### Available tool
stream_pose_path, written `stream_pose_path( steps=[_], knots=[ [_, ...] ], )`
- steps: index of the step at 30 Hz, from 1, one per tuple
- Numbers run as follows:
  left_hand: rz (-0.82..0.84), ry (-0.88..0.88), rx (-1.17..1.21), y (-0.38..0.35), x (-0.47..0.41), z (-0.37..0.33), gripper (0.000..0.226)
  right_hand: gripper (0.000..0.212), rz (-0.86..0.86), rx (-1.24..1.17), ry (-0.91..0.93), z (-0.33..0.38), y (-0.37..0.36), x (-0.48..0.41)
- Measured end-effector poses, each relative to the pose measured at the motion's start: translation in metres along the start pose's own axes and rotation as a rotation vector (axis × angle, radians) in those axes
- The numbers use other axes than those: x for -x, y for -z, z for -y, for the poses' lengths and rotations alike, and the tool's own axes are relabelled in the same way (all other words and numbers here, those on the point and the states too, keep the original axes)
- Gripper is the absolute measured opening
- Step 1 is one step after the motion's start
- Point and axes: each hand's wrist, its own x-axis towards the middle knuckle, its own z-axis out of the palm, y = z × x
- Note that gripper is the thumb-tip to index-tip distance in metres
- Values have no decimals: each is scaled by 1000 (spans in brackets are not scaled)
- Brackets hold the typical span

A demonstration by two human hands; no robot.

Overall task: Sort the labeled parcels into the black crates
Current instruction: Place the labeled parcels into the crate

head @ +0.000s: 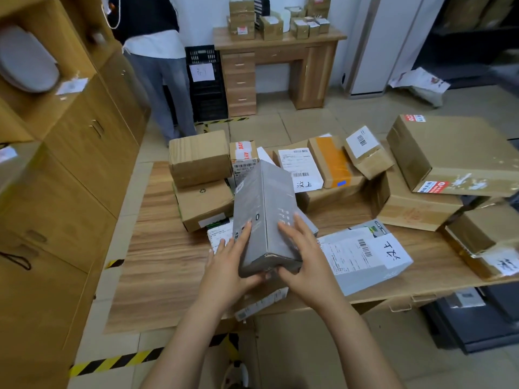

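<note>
Two hands clamp one grey parcel (264, 214). The left hand (233, 256) lays its fingers (244, 231) spread along the left face. The right hand (306, 259) lays its fingers (297, 223) along the right face. Both thumbs hook under the near end. The parcel is held tilted above the bench (168, 262), far end toward 12 o'clock. At its 3 o'clock a white labelled parcel (365, 254) lies flat. At 11 o'clock two brown cartons (199, 158) sit stacked. Far off at 12 o'clock a black crate (206, 80) bearing a paper sheet stands on the floor, with a person (157, 66) at its 9 o'clock.
</note>
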Motion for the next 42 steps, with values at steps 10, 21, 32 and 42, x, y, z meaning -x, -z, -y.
stream_pose_path(
  steps=[10, 21, 32, 42],
  knots=[
    [14, -204, 88, 30, -3, 24, 103, 88, 33, -187, -148, 7, -25, -4],
    [38, -135, 345, 40, -4, 52, 94, 106, 174, -246, -214, 4, -56, -9],
    [-13, -103, 392, 32, -1, 47, 93, 84, 101, 147, 34, 6, -32, -12],
    [50, 41, 450, 11, 6, 48, 116, 71, 75, 181, -155, 4, -31, -10]
  ],
)
